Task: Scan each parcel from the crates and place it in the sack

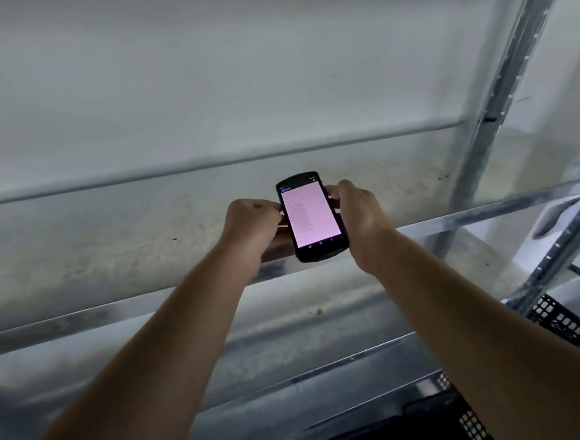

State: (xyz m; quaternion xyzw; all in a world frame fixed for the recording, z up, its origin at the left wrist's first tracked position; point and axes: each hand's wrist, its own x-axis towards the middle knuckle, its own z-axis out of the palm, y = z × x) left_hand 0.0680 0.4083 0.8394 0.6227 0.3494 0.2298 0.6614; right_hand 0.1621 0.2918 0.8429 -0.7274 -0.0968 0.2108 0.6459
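- The handheld scanner (pixel 310 216) is held between both hands, its pink-lit screen facing up.
- The front edge of a metal shelf (pixel 116 311) runs behind and beneath the scanner.
- The right hand (pixel 357 222) wraps around the scanner's right long edge. The left hand (pixel 251 229) pinches its left edge, fingers curled underneath.
- The scanner looks rigid, light and smooth-faced, so probably slippery. The long edges seem the safest hold, clear of the glass.
- No parcel or sack is in view, so how they will handle cannot be judged.
- A black perforated crate (pixel 570 327) lies below and to the right of the scanner, its contents hidden.
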